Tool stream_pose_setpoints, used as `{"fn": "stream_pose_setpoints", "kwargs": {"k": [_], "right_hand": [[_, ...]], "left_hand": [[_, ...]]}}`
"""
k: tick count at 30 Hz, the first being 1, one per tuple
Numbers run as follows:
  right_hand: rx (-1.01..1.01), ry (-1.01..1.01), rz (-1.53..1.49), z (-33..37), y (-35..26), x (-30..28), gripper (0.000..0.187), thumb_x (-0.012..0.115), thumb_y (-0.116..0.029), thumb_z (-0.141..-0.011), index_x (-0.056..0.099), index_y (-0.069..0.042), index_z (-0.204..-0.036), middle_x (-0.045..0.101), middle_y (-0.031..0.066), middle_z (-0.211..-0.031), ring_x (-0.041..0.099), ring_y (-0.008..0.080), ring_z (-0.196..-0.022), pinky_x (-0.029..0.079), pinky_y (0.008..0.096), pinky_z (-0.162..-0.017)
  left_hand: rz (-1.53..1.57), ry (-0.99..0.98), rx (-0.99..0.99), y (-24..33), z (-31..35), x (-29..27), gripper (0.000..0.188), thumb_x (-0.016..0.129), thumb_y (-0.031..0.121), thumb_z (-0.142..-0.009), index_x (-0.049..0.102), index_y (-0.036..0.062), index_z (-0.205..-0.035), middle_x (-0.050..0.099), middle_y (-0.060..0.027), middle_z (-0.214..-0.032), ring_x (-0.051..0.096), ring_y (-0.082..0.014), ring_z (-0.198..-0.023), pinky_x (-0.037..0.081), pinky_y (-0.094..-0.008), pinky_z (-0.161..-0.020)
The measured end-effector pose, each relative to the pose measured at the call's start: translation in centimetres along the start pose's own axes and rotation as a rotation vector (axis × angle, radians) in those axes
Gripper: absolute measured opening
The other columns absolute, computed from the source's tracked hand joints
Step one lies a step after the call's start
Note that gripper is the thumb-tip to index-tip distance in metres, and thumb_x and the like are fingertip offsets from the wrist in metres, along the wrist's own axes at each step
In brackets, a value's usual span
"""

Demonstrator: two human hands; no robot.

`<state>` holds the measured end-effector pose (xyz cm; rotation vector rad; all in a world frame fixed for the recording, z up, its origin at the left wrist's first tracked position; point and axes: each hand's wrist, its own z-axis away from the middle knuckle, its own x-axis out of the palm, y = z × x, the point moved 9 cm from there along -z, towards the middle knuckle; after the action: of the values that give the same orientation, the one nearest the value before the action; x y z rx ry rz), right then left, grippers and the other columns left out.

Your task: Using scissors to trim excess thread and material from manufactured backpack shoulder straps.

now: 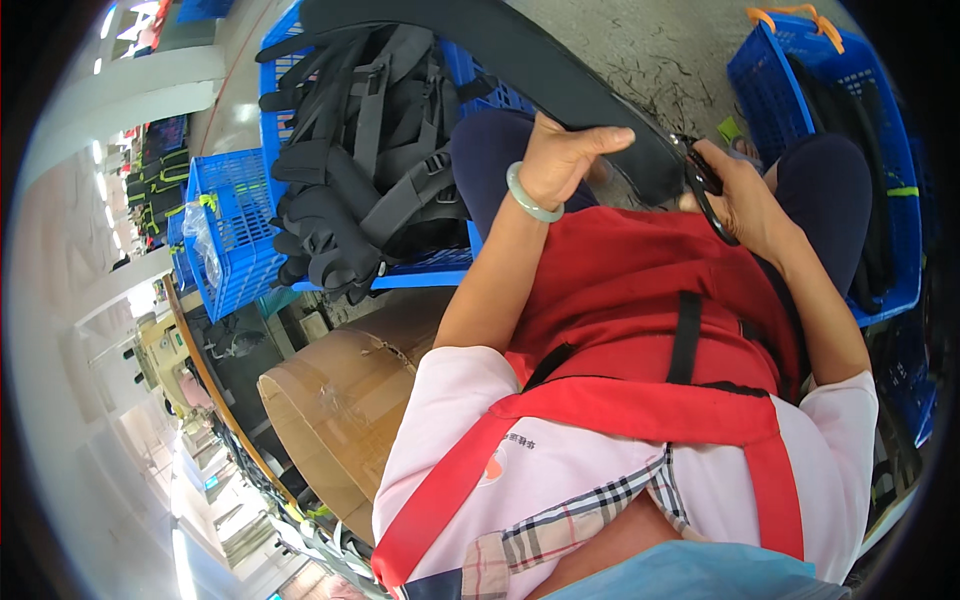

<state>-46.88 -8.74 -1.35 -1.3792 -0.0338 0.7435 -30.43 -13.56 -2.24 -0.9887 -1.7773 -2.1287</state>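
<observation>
A long black padded strap (560,85) runs from the upper middle down to my lap. My left hand (562,162), with a pale bangle at the wrist, grips the strap's edge; its thumb lies over the top and the fingers are hidden beneath. In my right hand (742,195) is a pair of scissors (712,208) with black handles, held against the strap's near end. The blades are mostly hidden, so how far apart they are does not show.
At the left, a blue crate (425,277) is heaped with black padded straps (375,130). Another blue crate (905,250) with black pieces stands at the right. A cardboard box (340,400) is beside my left arm. Dark scraps (680,75) litter the floor.
</observation>
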Motion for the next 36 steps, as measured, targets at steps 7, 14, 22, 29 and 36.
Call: {"fn": "stream_pose_setpoints", "kwargs": {"k": [7,14,22,29,36], "right_hand": [[0.039,-0.022,0.044,-0.5,-0.2,0.2,0.058,0.075,-0.041,-0.077,0.050,0.001,-0.108,0.049,0.0109,-0.065,0.042,0.0191,-0.061,0.037,0.0335,-0.057],[-0.171,0.102,0.004,-0.6,-1.7,0.4,0.061,0.074,-0.045,-0.078,0.049,0.000,-0.111,0.048,0.0115,-0.064,0.042,0.0226,-0.059,0.037,0.0347,-0.056],[-0.058,0.050,0.011,-0.7,0.0,0.7,0.055,0.073,-0.041,-0.080,0.050,0.002,-0.105,0.051,0.0158,-0.064,0.047,0.0249,-0.058,0.041,0.0355,-0.058],[-0.091,0.072,0.036,-0.6,-1.9,0.3,0.048,0.073,-0.037,-0.082,0.052,0.003,-0.098,0.051,0.0174,-0.066,0.042,0.0215,-0.059,0.041,0.0340,-0.057],[0.006,0.069,-0.016,-0.6,-0.7,-0.1,0.045,0.072,-0.037,-0.082,0.054,0.003,-0.092,0.046,0.0077,-0.067,0.039,0.0116,-0.066,0.037,0.0296,-0.056]], "left_hand": [[-0.026,-0.015,-0.016,-0.3,0.3,0.7,0.019,0.073,-0.008,-0.074,0.067,0.0021,-0.089,0.068,-0.0047,-0.087,0.065,-0.0131,-0.079,0.053,-0.0270,-0.073],[0.064,0.093,0.011,0.7,-0.1,-1.0,0.012,0.064,-0.002,-0.086,0.066,0.0041,-0.096,0.068,-0.0048,-0.093,0.065,-0.0161,-0.086,0.053,-0.0315,-0.079],[0.082,0.130,-0.005,0.3,0.0,-0.9,0.016,0.071,-0.006,-0.078,0.066,0.0025,-0.091,0.068,-0.0048,-0.089,0.065,-0.0151,-0.082,0.052,-0.0290,-0.076],[0.088,0.100,0.024,0.5,0.0,-0.7,0.016,0.072,-0.006,-0.077,0.066,0.0030,-0.090,0.068,-0.0040,-0.089,0.065,-0.0139,-0.081,0.052,-0.0281,-0.075],[0.123,0.148,0.037,1.0,0.0,-0.8,0.015,0.072,-0.005,-0.078,0.066,0.0037,-0.090,0.067,-0.0037,-0.089,0.064,-0.0135,-0.081,0.052,-0.0277,-0.075]]}}
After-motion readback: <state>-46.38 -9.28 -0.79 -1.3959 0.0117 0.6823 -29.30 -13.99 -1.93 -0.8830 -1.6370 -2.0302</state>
